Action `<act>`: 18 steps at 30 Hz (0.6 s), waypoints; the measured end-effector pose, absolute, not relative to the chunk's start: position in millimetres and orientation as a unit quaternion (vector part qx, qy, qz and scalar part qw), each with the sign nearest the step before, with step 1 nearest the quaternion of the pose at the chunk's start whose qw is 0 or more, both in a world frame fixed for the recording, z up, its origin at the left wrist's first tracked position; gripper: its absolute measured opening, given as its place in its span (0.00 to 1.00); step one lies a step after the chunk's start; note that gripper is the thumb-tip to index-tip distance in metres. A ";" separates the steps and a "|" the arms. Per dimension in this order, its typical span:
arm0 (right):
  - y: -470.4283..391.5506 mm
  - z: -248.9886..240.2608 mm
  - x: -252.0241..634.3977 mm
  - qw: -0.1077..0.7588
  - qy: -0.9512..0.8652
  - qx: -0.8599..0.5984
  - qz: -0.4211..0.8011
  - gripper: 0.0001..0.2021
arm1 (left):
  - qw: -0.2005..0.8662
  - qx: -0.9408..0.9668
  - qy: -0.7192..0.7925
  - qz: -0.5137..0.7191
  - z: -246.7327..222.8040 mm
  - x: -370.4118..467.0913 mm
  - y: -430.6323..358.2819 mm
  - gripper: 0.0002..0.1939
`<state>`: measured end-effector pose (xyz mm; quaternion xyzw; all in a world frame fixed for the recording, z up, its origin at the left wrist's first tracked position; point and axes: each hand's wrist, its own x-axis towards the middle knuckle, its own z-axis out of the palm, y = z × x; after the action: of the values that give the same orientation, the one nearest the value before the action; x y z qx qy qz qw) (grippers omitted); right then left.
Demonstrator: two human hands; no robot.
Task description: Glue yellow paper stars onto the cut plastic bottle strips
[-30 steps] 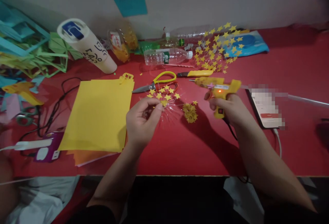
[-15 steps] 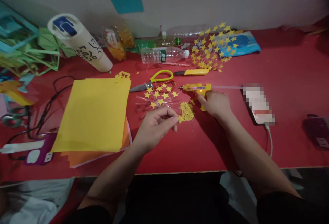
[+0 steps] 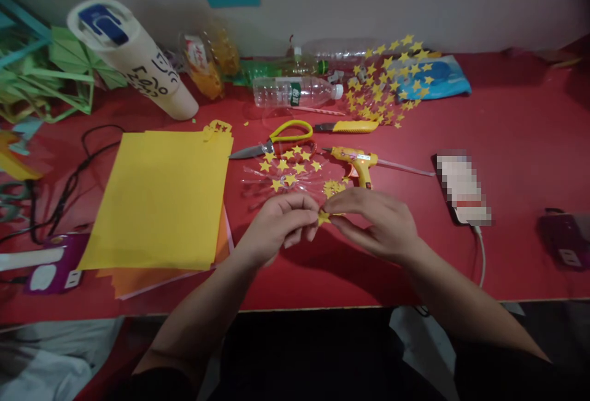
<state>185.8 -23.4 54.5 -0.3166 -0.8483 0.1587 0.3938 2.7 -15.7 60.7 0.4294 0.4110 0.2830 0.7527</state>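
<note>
My left hand [image 3: 281, 224] pinches a small yellow star [image 3: 324, 218] between thumb and fingers. From the other side, my right hand [image 3: 380, 223] has its thumb and forefinger closed on the same star. Just behind the hands is a pile of loose yellow stars [image 3: 334, 188], partly covered by my right fingers. A yellow glue gun [image 3: 362, 160] with a clear glue stick lies beyond my right hand, touched by neither hand. Behind my left hand sits a clear plastic piece spread into strips, with several yellow stars [image 3: 298, 168] on it.
Scissors [image 3: 291, 131] and a yellow utility knife [image 3: 354, 126] lie farther back. Yellow paper sheets [image 3: 161, 198] are stacked at left, near a white tumbler [image 3: 152, 69]. Plastic bottles [image 3: 295, 93] and a star-covered plastic piece [image 3: 387, 81] line the wall. A phone [image 3: 463, 186] with a cable is at right.
My right hand has let go of the glue gun and come left to the star in my left hand. The glue gun now lies on the table, its glue stick angled differently.
</note>
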 end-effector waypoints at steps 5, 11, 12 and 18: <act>-19.3 53.3 184.8 0.397 -0.853 -0.286 0.184 0.07 | 0.784 0.408 0.386 0.264 58.4 1.4 -13.9 0.04; -17.7 60.7 183.7 0.407 -0.848 -0.286 0.183 0.08 | 0.583 0.596 0.431 0.346 56.9 -1.2 -21.1 0.07; -16.5 61.9 184.2 0.406 -0.845 -0.297 0.179 0.08 | 0.479 0.650 0.451 0.381 56.8 -2.5 -22.0 0.06; 0.7 65.0 190.0 0.351 -0.855 -0.358 0.131 0.07 | -0.039 0.777 0.472 0.416 41.5 -7.5 -17.2 0.10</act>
<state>190.0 0.7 65.0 -0.3581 -0.8551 0.1305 0.3514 -7.5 -17.2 41.5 0.7769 0.4715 0.4155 -0.0390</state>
